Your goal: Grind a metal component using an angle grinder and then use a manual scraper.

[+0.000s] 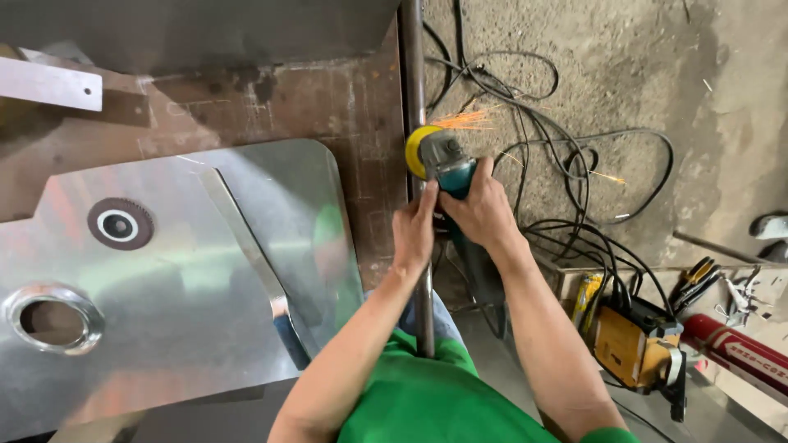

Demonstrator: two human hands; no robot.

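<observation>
Teal angle grinder [450, 166], yellow disc, sparks

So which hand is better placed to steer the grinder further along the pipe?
Probably the right hand: it wraps the teal angle grinder body behind the yellow disc. The left hand only braces beside it at the grey metal pipe.
</observation>
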